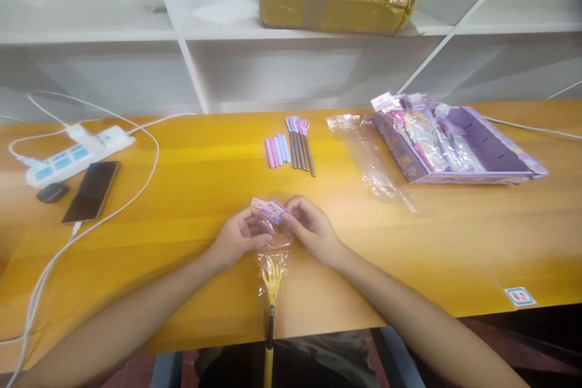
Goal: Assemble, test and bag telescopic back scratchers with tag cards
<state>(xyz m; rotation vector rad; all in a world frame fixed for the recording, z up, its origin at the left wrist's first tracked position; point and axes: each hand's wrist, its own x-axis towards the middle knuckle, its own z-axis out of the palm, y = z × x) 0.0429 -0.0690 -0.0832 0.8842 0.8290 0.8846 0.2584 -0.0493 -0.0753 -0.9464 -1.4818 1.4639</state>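
Observation:
Between my two hands is a pink and purple card [273, 211] at the top of a clear plastic bag [260, 270]. My left hand [239, 235] pinches its left side. The fingers of my right hand [313, 230] are closed on its right side. Below hangs a back scratcher [271, 284] inside the bag, with a yellow hand-shaped head, a dark shaft and a yellow handle reaching past the table edge. Beyond my hands lie several pink and blue handle tubes [277, 151] and, beside them, several metal rods with coloured claw heads [301, 147].
A purple display box [482, 178] with bagged items stands at right, loose clear bags [370, 160] beside it. At left are a power strip [79, 156], a phone [91, 192] and white cables. A taped parcel [339, 0] rests on the shelf behind.

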